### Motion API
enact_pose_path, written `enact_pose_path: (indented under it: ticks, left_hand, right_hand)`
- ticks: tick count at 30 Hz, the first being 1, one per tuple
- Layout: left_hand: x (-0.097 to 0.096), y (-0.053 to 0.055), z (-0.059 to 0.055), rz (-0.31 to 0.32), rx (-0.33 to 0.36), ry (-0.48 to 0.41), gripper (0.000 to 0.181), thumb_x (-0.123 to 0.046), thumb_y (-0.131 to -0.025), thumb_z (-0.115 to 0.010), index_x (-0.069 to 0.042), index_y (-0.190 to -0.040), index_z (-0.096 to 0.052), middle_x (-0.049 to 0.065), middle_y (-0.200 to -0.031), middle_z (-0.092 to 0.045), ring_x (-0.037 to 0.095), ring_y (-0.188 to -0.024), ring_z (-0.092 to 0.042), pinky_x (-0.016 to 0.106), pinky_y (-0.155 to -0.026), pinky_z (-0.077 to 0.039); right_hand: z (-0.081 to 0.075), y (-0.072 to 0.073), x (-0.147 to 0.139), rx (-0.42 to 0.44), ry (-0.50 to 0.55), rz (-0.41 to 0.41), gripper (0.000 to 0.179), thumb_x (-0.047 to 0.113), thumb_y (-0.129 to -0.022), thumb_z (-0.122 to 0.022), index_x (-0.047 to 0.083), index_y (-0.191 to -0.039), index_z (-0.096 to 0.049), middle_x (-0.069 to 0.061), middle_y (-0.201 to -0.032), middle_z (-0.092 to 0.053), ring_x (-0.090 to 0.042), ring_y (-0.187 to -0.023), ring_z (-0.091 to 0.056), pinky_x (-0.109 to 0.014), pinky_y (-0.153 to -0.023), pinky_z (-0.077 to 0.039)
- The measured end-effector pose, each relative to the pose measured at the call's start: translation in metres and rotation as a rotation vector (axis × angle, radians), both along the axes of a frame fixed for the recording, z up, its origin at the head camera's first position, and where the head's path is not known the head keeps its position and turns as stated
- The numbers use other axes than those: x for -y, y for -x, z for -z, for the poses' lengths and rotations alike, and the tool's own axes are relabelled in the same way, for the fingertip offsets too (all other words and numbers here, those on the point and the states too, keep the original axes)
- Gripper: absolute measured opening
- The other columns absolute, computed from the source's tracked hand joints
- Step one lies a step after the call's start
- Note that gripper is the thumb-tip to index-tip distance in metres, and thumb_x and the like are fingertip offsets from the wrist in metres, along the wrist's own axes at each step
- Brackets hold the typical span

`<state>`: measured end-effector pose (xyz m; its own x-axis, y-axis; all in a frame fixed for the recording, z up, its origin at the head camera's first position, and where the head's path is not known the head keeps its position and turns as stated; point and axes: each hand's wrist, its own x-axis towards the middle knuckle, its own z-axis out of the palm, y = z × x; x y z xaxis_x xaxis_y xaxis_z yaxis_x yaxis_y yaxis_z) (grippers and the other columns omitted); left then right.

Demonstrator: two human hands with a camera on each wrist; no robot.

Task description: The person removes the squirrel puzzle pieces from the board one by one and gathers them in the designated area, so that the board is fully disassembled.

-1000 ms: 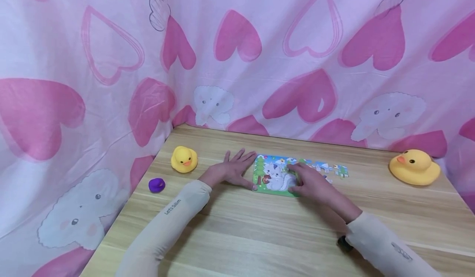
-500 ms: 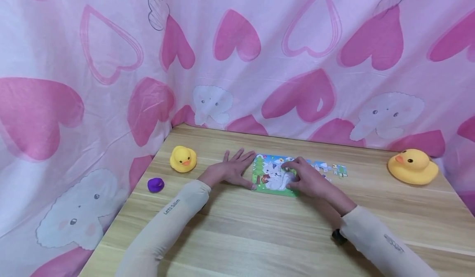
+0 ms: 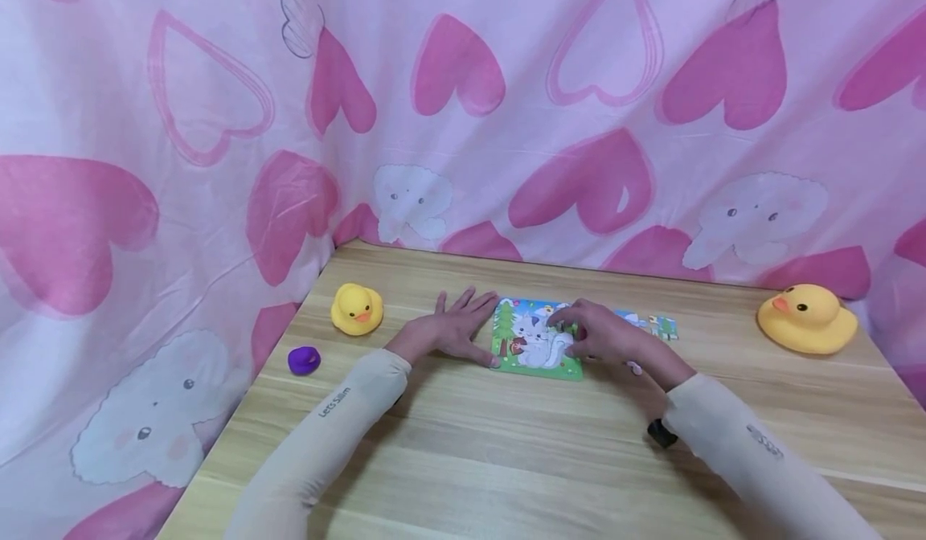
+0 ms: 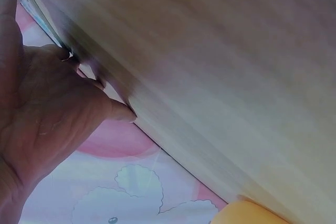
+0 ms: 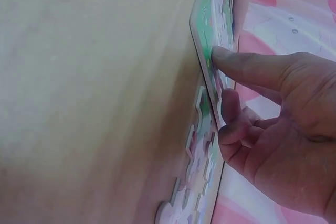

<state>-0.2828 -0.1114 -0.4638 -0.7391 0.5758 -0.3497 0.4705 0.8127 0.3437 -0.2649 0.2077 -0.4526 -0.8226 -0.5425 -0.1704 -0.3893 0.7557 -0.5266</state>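
A squirrel-picture jigsaw puzzle lies on the wooden table. My left hand rests at its left edge, fingers spread, thumb at the lower left corner. Over its right part is my right hand, index finger and thumb bent down onto the picture. In the right wrist view the thumb touches the puzzle's face, while other fingers curl below it. I cannot tell whether a piece is pinched there. Loose puzzle pieces lie right of the board, partly hidden by the right hand.
A small yellow duck and a purple duck stand on the left. A larger yellow duck sits at the right. A pink heart-print curtain hangs along the table's back and left edges.
My right hand has shifted slightly left and up over the puzzle, baring its lower right corner. A loose piece shows below the right wrist. My left hand stays in place.
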Motion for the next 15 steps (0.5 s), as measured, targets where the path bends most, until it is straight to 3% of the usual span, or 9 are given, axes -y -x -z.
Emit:
enact_pose_path:
  ticks: [15]
  left_hand:
    - [-0.0008,0.0013,-0.0003,0.000,0.025,-0.018,0.126,-0.080,-0.084,-0.068,-0.025,-0.172,0.005,-0.005,-0.181,0.009,0.032,-0.167,0.018,0.075,-0.124,0.018]
  right_hand:
    - [0.0004,-0.0014,-0.0008,0.008,-0.039,-0.001,0.051,0.016,-0.097,-0.077,0.023,-0.146,-0.063,-0.005,-0.118,-0.062,-0.019,-0.096,-0.056,-0.033,-0.083,-0.051]
